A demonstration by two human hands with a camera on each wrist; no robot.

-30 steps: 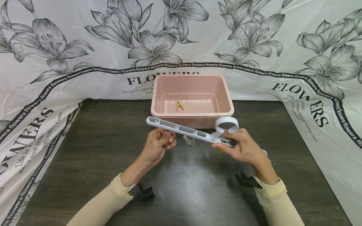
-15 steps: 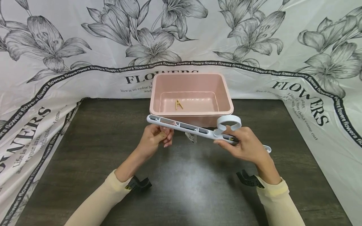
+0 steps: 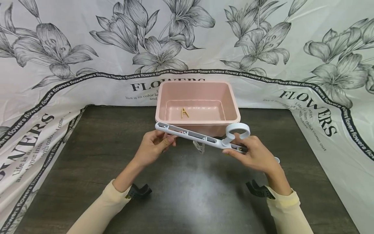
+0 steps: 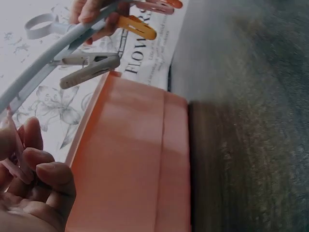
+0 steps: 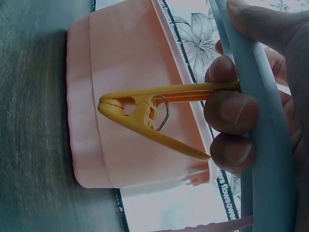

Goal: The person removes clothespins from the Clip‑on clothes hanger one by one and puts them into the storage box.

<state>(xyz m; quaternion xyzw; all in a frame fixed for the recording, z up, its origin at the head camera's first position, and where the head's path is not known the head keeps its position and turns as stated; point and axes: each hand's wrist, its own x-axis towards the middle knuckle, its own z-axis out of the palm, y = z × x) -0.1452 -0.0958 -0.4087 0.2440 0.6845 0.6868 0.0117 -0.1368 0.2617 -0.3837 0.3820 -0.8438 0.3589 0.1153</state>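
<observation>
A pale blue-white clip hanger (image 3: 191, 134) with an open-ring hook hangs slanted over the table in the head view. My right hand (image 3: 253, 153) grips its bar beside the hook. Below that grip a yellow clothespin (image 5: 140, 116) dangles, with my right fingers around its upper arm. My left hand (image 3: 152, 145) is under the bar's left end, pinching a pink clothespin (image 4: 18, 157) between thumb and fingers; its top reaches the bar. Between the hands hangs a grey clothespin (image 4: 91, 67). Another pink clothespin (image 4: 155, 7) hangs past the right hand.
Just behind the hanger, a pink plastic bin (image 3: 198, 122) stands on the dark wooden table (image 3: 193, 195). Inside it lies a small yellow clothespin (image 3: 184, 113). A white flower-printed cloth (image 3: 117, 91) covers the back and sides.
My left hand has shifted a little left, its fingers less bunched around the pink clothespin. The right hand still grips the hanger, which has tilted and moved slightly right.
</observation>
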